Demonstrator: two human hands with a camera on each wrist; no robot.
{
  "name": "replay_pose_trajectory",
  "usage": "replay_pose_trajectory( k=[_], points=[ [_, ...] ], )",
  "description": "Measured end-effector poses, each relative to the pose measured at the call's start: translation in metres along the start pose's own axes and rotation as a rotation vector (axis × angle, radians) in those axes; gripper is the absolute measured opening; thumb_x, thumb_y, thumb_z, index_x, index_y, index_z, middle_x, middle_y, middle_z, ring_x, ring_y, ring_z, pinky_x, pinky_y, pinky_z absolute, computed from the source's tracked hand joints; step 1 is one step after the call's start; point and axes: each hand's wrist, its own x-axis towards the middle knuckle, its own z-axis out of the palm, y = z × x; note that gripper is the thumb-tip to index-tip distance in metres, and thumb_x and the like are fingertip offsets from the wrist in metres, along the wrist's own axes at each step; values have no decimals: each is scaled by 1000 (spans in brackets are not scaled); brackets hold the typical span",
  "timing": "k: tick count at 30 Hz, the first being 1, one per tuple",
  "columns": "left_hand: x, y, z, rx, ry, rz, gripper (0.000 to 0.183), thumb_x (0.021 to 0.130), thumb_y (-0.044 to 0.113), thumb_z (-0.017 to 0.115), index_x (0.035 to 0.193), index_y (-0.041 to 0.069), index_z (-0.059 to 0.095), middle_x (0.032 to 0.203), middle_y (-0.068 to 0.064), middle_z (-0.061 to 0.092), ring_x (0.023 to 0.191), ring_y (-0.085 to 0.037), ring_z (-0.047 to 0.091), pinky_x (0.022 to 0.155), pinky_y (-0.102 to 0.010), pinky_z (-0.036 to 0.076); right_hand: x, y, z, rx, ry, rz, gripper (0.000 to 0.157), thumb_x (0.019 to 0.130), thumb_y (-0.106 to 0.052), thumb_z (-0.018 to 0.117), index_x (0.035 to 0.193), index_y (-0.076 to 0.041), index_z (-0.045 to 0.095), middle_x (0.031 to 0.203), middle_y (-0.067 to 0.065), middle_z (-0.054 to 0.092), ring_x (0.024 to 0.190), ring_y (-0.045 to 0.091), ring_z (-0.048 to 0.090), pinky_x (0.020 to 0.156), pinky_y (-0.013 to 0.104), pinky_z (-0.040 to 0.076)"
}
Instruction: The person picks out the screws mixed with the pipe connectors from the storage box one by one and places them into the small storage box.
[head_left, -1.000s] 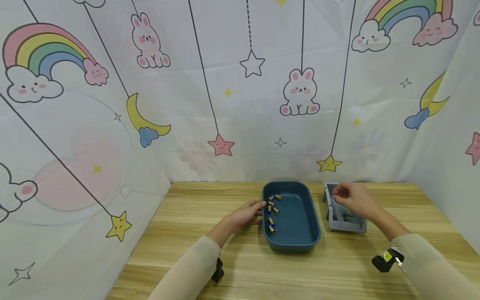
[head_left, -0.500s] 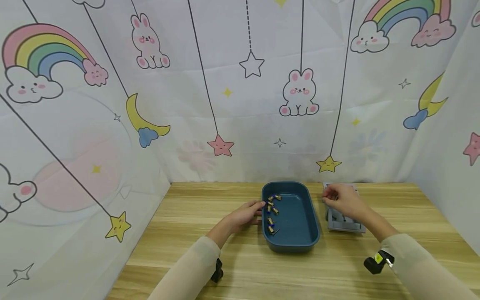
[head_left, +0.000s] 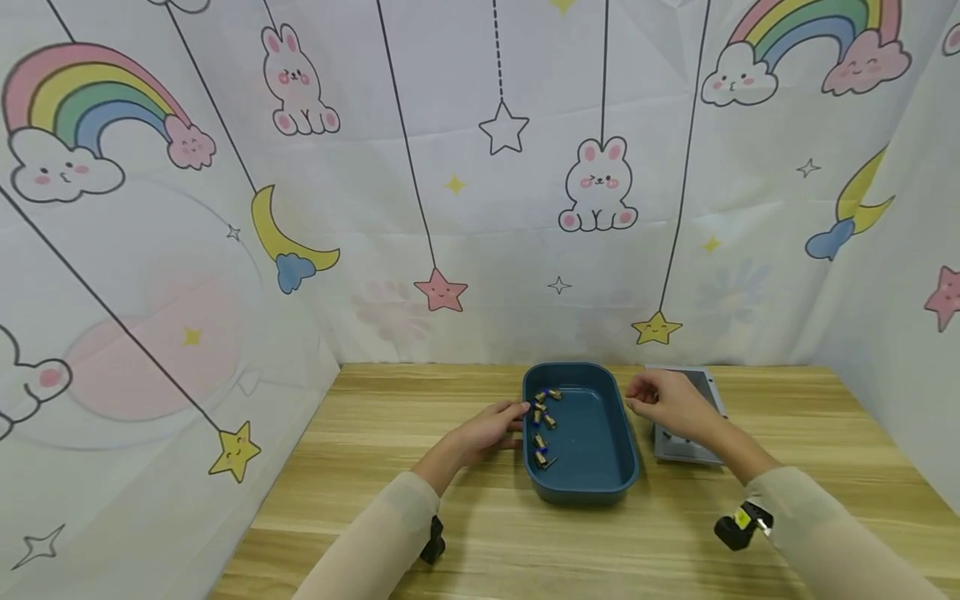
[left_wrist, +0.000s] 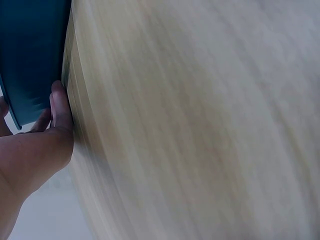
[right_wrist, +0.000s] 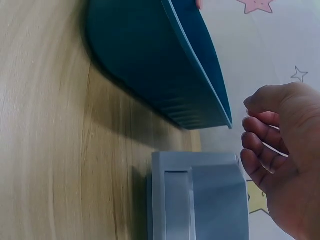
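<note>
Dark teal in colour, the rounded tray point(head_left: 592, 442) rests on the wood-grained table point(head_left: 585, 550) between the person's two hands, as I observe from my remote station. Left hand point(head_left: 487, 432): holding the tray's left wall, with one fingertip over the rim and other digits against the outer side. Right hand point(head_left: 671, 406): fingers bent inward, thumb tip close to the index finger, raised just beside the tray's right rim; I cannot tell whether anything small is pinched there. Brass-coloured fittings point(head_left: 551, 422), some with blue parts, lie in a loose row along the tray's left inner side. Grey stand point(right_wrist: 220, 200): to the right of the tray and apart from it, partly covered by the right hand in my head view. Pale sleeves point(head_left: 825, 533) cover both forearms; a small black device point(head_left: 735, 529) shows by the right cuff. Backdrop: a white sheet point(head_left: 510, 225) printed with rabbits, stars and rainbows.
</note>
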Motion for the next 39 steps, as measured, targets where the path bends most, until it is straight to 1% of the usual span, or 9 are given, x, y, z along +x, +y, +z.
replay_pose_trajectory(
  k=[4, 9, 12, 16, 21, 26, 33, 39],
  points=[
    [-1, 1, 0, 1, 1, -2, 64, 116, 34, 47, 160, -8, 30, 151, -24, 52, 143, -36, 50, 113, -47, 51, 2, -4, 4, 13, 0, -10, 6, 97, -5, 76, 97, -10, 72, 86, -5, 65, 78, 11, 59, 67, 28, 54],
    [-1, 2, 0, 6, -2, -10, 64, 115, 35, 47, 161, -7, 29, 153, -24, 50, 145, -36, 48, 113, -47, 50, 2, -7, 7, 30, -17, -21, 5, 97, -5, 76, 97, -5, 71, 85, -4, 64, 77, 11, 59, 66, 28, 54],
    [-1, 1, -1, 10, -2, -16, 67, 115, 36, 48, 162, -6, 28, 154, -24, 49, 146, -36, 48, 113, -47, 51, 4, -9, 9, 26, -22, -28, 5, 97, -6, 76, 96, -5, 71, 85, -4, 65, 76, 10, 59, 66, 28, 54],
    [0, 1, -1, 15, 0, -18, 68, 115, 37, 49, 163, -6, 27, 155, -24, 49, 146, -36, 48, 112, -46, 51, 6, -11, 13, 28, -22, -39, 5, 96, -5, 76, 96, -7, 71, 85, -5, 65, 76, 10, 60, 66, 28, 54],
    [0, 1, -1, 17, -1, -13, 66, 115, 36, 48, 162, -6, 29, 153, -24, 51, 145, -36, 49, 112, -46, 52, 8, -13, 17, 47, -25, -31, 6, 97, -5, 76, 97, -9, 72, 86, -5, 65, 77, 11, 60, 66, 28, 55],
    [1, 1, -1, 16, 0, -12, 64, 115, 36, 48, 161, -6, 31, 151, -23, 52, 144, -35, 50, 112, -46, 52, 10, -15, 20, 65, -26, -19, 6, 97, -4, 76, 98, -8, 72, 87, -3, 66, 78, 13, 61, 67, 28, 55],
    [1, 1, -1, 20, 0, -9, 64, 115, 37, 48, 160, -6, 33, 151, -23, 53, 143, -35, 50, 111, -45, 52, 12, -17, 25, 94, -28, -31, 5, 97, -5, 76, 99, -8, 72, 89, -3, 67, 79, 12, 62, 69, 28, 57],
    [0, 1, 0, 9, -2, -5, 63, 115, 36, 50, 158, -6, 35, 149, -23, 54, 142, -35, 52, 110, -45, 53, 13, -20, 29, 117, -24, -42, 4, 97, -5, 76, 100, -5, 72, 89, -3, 67, 79, 11, 62, 69, 28, 57]
  ],
)
